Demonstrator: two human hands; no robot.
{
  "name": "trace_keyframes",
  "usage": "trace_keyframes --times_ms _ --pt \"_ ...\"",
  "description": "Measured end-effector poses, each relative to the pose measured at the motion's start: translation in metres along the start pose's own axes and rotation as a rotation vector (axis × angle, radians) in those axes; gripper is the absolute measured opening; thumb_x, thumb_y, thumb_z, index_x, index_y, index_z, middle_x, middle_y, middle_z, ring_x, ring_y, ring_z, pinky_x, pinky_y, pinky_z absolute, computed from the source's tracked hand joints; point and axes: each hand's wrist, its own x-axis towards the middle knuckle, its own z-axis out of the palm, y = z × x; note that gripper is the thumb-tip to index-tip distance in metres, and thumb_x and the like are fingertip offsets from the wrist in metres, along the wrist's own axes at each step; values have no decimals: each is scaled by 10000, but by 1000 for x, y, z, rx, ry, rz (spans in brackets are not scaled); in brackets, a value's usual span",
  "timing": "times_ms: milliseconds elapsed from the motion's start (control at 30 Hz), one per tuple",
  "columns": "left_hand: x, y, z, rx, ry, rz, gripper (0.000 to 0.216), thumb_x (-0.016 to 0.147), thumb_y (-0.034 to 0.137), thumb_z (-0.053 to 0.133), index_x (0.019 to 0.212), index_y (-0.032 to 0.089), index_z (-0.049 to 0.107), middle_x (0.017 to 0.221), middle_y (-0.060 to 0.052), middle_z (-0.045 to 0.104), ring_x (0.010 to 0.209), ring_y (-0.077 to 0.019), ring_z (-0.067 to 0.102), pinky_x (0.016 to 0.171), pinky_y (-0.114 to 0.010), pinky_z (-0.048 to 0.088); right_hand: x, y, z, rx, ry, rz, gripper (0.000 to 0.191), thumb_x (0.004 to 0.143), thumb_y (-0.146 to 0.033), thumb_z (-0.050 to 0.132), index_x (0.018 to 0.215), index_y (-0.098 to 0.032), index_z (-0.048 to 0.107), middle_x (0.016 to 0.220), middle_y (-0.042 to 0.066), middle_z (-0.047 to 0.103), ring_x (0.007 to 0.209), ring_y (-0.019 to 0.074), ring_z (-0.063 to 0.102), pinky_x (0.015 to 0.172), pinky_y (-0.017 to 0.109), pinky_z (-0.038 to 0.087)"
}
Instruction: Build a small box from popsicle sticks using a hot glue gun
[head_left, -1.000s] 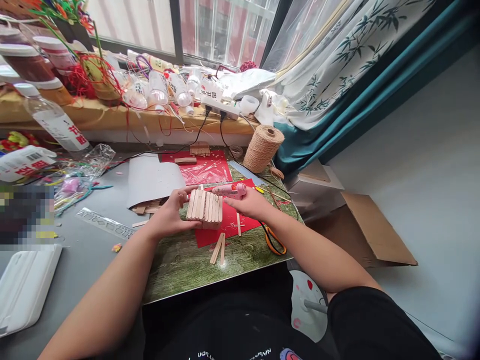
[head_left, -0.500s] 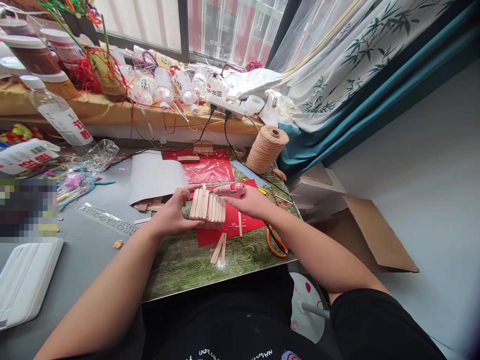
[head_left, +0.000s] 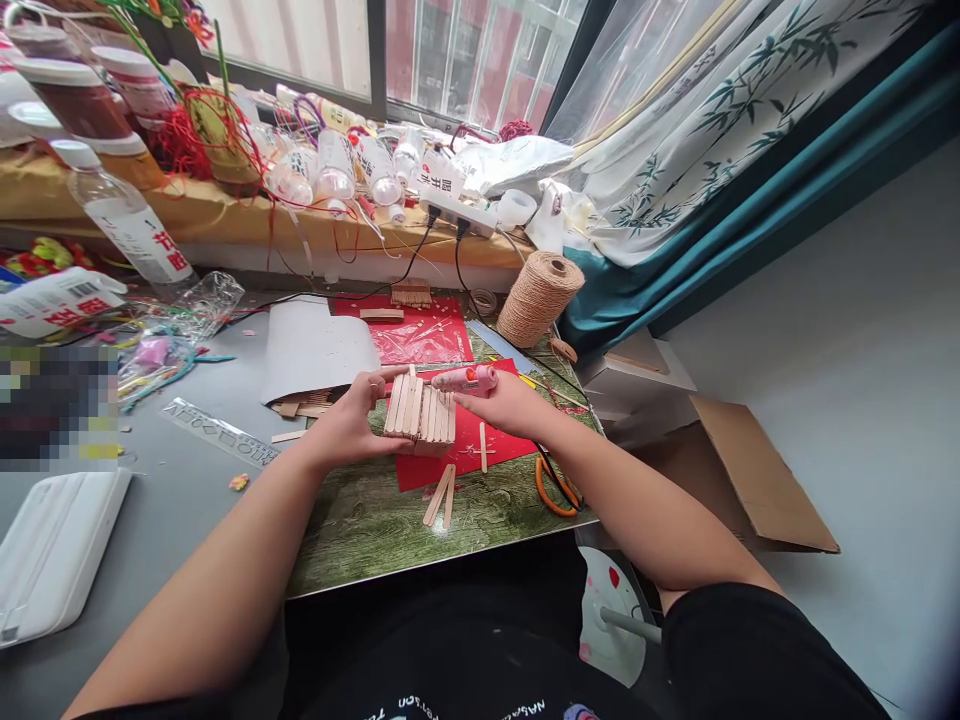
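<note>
My left hand (head_left: 360,412) grips a small box-like structure of popsicle sticks (head_left: 418,412) by its left side, thumb below and fingers behind. In my right hand (head_left: 504,403) is a pink hot glue gun (head_left: 466,379), its nozzle at the upper right part of the structure; whether the tip touches the wood I cannot tell. Beneath them lies a red sheet (head_left: 472,455) on a green wood-patterned board (head_left: 352,545). Loose popsicle sticks (head_left: 440,496) rest near the front, with a single stick (head_left: 483,447) farther right. Orange-handled scissors (head_left: 553,487) lie below my right wrist.
A twine spool (head_left: 540,300) stands at the back right, near a power strip (head_left: 457,214) with black cables. Left are a clear ruler (head_left: 221,434), white paper (head_left: 319,345) and a white case (head_left: 64,555). A cardboard box (head_left: 757,470) sits right of the table.
The view has shifted slightly, so everything sits a little farther right. Both hands keep their holds, and the glue gun stays by the upper part of the stick structure.
</note>
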Motion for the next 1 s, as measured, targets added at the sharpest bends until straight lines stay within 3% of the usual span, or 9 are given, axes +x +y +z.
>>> trace_keyframes --times_ms 133,300,433,533,800,1000 --pt "0 2 -1 15 3 -9 627 809 388 902 1081 280 348 1658 -189 461 1505 -328 510 1184 -570 498 -3 -3 -3 -92 -4 56 372 995 -397 689 1340 -289 773 1151 37 814 975 211 702 896 343 531" --pt "0 2 -1 31 1 -12 640 798 406 910 1082 280 350 1653 -186 465 1491 -336 526 1181 -569 496 -7 -7 -5 -85 -29 42 338 998 -397 690 1311 -318 789 1233 29 810 1062 234 723 954 357 542" --pt "0 1 -1 40 4 -13 644 788 411 912 1078 281 352 1654 -178 471 1492 -334 527 1174 -558 503 -10 -8 -5 -108 -73 35 351 992 -378 706 1334 -360 781 1152 12 827 907 215 704 830 336 558" --pt "-1 1 -1 39 8 -5 639 791 400 906 1072 279 345 1650 -192 475 1482 -330 535 1161 -552 512 -14 -11 -6 -122 -100 57 397 986 -397 720 1373 -323 765 1066 21 828 833 203 682 783 329 553" --pt "-1 3 -1 34 2 -8 644 795 406 906 1073 279 339 1654 -188 467 1493 -331 520 1180 -556 496 -6 -9 -4 -85 -32 35 363 992 -376 695 1342 -315 771 1292 24 796 1159 244 723 1044 385 531" --pt "0 2 0 29 6 -8 634 794 420 905 1084 277 360 1661 -179 466 1498 -335 516 1185 -565 496 -1 -10 -6 -57 -26 24 350 980 -352 703 1314 -283 781 1283 37 786 1162 242 704 1025 365 517"
